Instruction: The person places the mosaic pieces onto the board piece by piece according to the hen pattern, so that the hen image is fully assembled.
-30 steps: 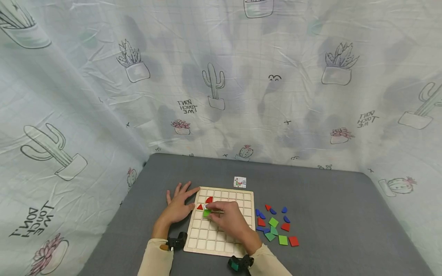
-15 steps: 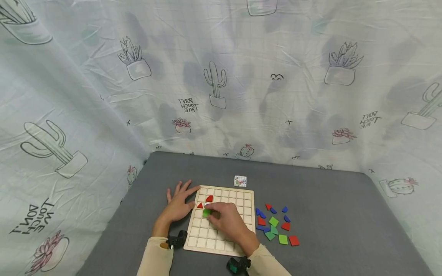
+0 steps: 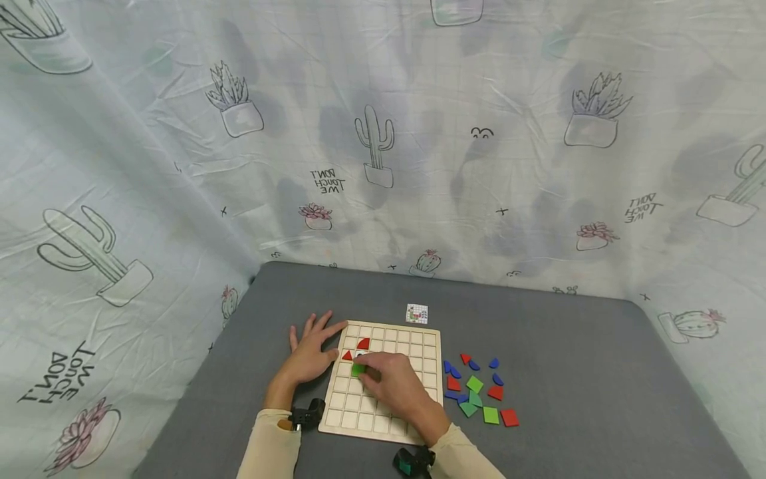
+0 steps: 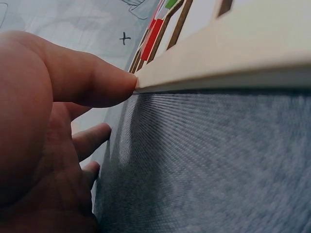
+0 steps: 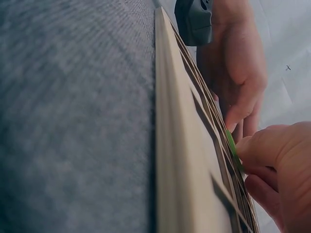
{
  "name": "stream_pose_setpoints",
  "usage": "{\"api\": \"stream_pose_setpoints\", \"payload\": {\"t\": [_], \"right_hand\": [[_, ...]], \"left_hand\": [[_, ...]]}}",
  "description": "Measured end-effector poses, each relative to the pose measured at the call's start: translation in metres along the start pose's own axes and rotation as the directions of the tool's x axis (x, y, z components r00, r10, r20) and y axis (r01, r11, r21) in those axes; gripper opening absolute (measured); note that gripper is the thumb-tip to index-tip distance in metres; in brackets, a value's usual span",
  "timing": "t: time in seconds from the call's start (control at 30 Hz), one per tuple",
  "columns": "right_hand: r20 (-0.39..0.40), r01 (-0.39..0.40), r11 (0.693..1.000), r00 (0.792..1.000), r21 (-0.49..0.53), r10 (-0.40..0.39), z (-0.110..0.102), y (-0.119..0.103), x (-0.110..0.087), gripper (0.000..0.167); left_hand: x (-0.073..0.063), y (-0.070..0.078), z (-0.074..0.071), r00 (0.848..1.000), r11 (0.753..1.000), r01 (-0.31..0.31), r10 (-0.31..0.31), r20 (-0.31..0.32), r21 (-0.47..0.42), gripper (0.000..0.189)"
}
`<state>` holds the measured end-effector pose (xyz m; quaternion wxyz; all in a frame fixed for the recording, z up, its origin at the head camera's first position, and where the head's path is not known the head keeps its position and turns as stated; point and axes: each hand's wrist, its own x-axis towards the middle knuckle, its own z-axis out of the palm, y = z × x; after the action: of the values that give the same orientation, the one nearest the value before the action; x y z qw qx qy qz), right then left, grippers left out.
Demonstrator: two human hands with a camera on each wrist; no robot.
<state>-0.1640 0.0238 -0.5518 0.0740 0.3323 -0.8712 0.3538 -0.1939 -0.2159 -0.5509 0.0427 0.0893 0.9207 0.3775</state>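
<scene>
A wooden grid board [image 3: 352, 402] lies on the grey table. My right hand [image 3: 395, 384] pinches a green square tile [image 3: 357, 370] between thumb and fingers at the board's left part; the right wrist view shows the green tile [image 5: 233, 149] low against the grid. Just above it sits a whitish tile [image 3: 359, 354], partly covered by my fingers. A red triangle [image 3: 347, 356] and a red quarter circle [image 3: 363, 344] occupy nearby cells. My left hand [image 3: 308, 359] is spread beside the board, its thumb touching the left edge, index finger at the upper left corner.
Right of the board lie several loose red, blue and green tiles, among them a red square [image 3: 510, 418] and a light green square [image 3: 491, 415]. Behind the board is a small printed card [image 3: 417, 314]. A cactus-patterned curtain [image 3: 431, 166] surrounds the table.
The right hand stays at the green tile with only a slight shift of the fingers. The left hand keeps its place at the board's edge. The head view has shifted slightly.
</scene>
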Motion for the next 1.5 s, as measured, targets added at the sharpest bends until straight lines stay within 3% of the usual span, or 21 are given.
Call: {"api": "stream_pose_setpoints", "payload": {"t": [0.4, 0.73, 0.97, 1.2, 1.5], "right_hand": [[-0.01, 0.017, 1.0, 1.0, 0.015, -0.017, 0.001, -0.001, 0.002, 0.026], [-0.005, -0.053, 0.964, 0.998, 0.262, 0.057, -0.018, -0.004, -0.011, 0.029], [-0.001, -0.103, 0.95, 0.994, 0.294, 0.108, -0.045, 0.014, -0.047, 0.029], [-0.078, -0.08, 0.954, 0.991, 0.288, 0.106, -0.077, 0.036, -0.094, 0.028], [-0.179, -0.167, 0.964, 0.962, 0.209, 0.206, -0.116, 0.052, -0.146, 0.034]], "left_hand": [[-0.001, 0.002, -0.003, 1.0, 1.0, -0.007, 0.007, 0.015, -0.007, 0.06], [-0.002, 0.006, -0.002, 1.0, 1.0, -0.007, 0.007, -0.017, -0.001, 0.059], [-0.004, 0.008, -0.002, 1.0, 1.0, -0.009, 0.008, -0.028, -0.016, 0.059], [-0.005, 0.008, -0.001, 0.999, 1.0, -0.016, 0.015, -0.034, -0.021, 0.059], [-0.004, 0.005, -0.001, 0.999, 0.999, -0.025, 0.024, -0.038, -0.024, 0.059]]}}
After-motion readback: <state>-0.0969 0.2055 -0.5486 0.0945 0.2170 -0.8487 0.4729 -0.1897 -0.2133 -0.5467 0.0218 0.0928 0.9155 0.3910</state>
